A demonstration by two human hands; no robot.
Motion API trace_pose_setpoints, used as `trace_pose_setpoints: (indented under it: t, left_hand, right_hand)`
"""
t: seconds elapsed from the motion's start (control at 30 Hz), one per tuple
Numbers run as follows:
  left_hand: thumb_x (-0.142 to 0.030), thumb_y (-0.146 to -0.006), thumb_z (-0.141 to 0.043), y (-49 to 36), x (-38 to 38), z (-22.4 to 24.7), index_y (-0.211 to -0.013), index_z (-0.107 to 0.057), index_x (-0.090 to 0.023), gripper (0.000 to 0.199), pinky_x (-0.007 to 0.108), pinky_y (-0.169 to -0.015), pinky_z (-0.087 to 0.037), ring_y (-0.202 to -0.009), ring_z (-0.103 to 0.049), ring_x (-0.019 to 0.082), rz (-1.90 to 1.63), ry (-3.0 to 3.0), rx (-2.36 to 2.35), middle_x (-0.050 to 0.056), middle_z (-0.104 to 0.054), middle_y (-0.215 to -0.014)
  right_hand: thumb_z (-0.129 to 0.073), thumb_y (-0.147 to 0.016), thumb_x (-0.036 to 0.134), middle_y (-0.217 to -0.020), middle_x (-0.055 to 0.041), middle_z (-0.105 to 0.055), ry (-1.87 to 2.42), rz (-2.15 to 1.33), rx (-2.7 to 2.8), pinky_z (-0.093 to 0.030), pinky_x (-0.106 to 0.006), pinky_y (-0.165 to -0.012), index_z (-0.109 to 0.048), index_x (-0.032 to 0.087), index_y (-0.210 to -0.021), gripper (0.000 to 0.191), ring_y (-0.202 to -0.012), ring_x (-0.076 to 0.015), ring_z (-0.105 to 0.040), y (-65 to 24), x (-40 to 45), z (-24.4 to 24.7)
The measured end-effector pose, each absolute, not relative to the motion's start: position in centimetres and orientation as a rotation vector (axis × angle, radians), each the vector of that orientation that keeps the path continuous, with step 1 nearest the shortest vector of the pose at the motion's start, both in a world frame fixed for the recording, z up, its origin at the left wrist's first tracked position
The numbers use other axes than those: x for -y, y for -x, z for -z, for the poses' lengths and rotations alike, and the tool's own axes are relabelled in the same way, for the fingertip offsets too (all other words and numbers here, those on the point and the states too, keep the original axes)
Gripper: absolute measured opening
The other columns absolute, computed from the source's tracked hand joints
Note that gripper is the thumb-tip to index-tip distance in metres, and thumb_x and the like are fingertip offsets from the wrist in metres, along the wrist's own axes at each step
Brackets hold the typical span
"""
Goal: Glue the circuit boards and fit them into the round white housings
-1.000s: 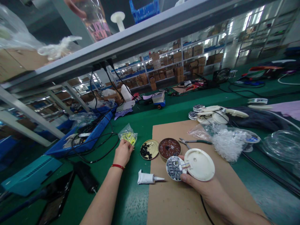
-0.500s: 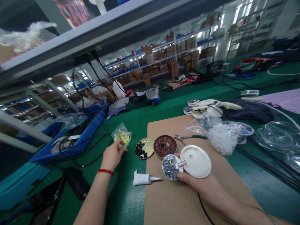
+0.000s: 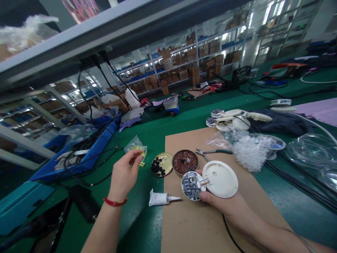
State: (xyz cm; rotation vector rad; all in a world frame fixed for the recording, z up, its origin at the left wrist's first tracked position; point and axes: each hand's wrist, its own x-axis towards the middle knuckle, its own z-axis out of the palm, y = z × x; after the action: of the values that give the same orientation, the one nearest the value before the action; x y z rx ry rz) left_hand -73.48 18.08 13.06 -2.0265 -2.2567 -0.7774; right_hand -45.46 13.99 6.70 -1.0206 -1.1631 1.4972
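My right hand (image 3: 221, 203) grips a round white plastic cover (image 3: 220, 179) together with a round circuit board (image 3: 191, 186); thin coloured wires join the two. A black cable hangs below that hand. My left hand (image 3: 126, 172) is closed in a pinch beside a clear plastic bag (image 3: 134, 143) of small yellow-green pieces. Bits of yellow show at its fingertips, but what they hold is too small to make out. Close by stand a gold lid (image 3: 166, 163) with black bits and a round tin (image 3: 185, 162) of brown material. A white tube (image 3: 159, 198) with a pointed nozzle lies below them.
Pliers (image 3: 214, 151) lie on the brown cardboard sheet (image 3: 189, 225). To the right are a bag of clear white pieces (image 3: 250, 153), more white covers (image 3: 234, 117) and black cables. A blue bin (image 3: 97, 151) sits at left, under an overhead shelf beam (image 3: 105, 31).
My left hand has drawn back a little from the bag, its fingers lifting off and the wrist turning. My right hand holds the cover and board almost where they were.
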Motion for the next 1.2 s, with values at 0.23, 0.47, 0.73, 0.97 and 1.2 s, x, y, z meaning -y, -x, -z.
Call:
trace_pose_setpoints:
  t: [0.23,0.47,0.73,0.97,1.2]
  left_hand:
    - [-0.01,-0.082,-0.062,64.8,-13.0,-11.6,-0.096,-0.056,-0.024,0.021,0.027,-0.076,-0.057,-0.088,-0.067,0.014,1.773,2.476,1.599,0.0,-0.068,-0.09]
    - [0.001,-0.08,-0.059,64.7,-13.4,-10.3,-0.099,-0.057,-0.02,0.029,0.028,-0.084,-0.052,-0.096,-0.064,0.012,1.441,2.755,1.278,0.002,-0.07,-0.1]
    - [-0.001,-0.081,-0.06,64.7,-13.9,-10.5,-0.098,-0.057,-0.019,0.025,0.03,-0.082,-0.045,-0.097,-0.061,0.013,1.212,2.776,1.117,0.001,-0.071,-0.102]
    - [-0.003,-0.083,-0.059,64.6,-13.9,-10.6,-0.098,-0.059,-0.019,0.022,0.03,-0.08,-0.043,-0.096,-0.06,0.014,1.105,2.751,1.09,0.0,-0.072,-0.102]
    - [-0.022,-0.085,-0.06,64.7,-14.0,-11.3,-0.107,-0.059,-0.019,0.022,0.038,-0.092,-0.045,-0.112,-0.055,0.021,0.933,2.793,1.135,0.008,-0.062,-0.123]
  right_hand:
    - [-0.078,-0.064,0.044,-0.114,-0.0094,-0.067,0.945,-1.576,1.145,-0.043,-0.043,-0.104,-0.06,0.024,-0.121,0.063,-0.11,-0.0271,-0.061,45.4,-13.9,-7.2]
    - [-0.08,-0.063,0.041,-0.116,-0.0085,-0.066,0.883,-1.66,1.105,-0.042,-0.044,-0.105,-0.059,0.026,-0.121,0.064,-0.114,-0.0276,-0.058,45.4,-14.0,-6.9]
    - [-0.081,-0.064,0.036,-0.117,-0.0083,-0.065,0.879,-1.658,1.112,-0.045,-0.043,-0.102,-0.058,0.026,-0.123,0.064,-0.108,-0.0262,-0.061,45.4,-13.7,-6.5]
    - [-0.081,-0.065,0.033,-0.118,-0.0075,-0.065,0.853,-1.622,1.124,-0.045,-0.041,-0.102,-0.057,0.027,-0.124,0.064,-0.108,-0.0252,-0.061,45.6,-13.7,-6.0]
    - [-0.077,-0.068,0.046,-0.112,-0.0087,-0.069,1.028,-1.465,1.255,-0.053,-0.044,-0.093,-0.058,0.027,-0.124,0.062,-0.101,-0.0278,-0.066,45.3,-13.8,-5.7]
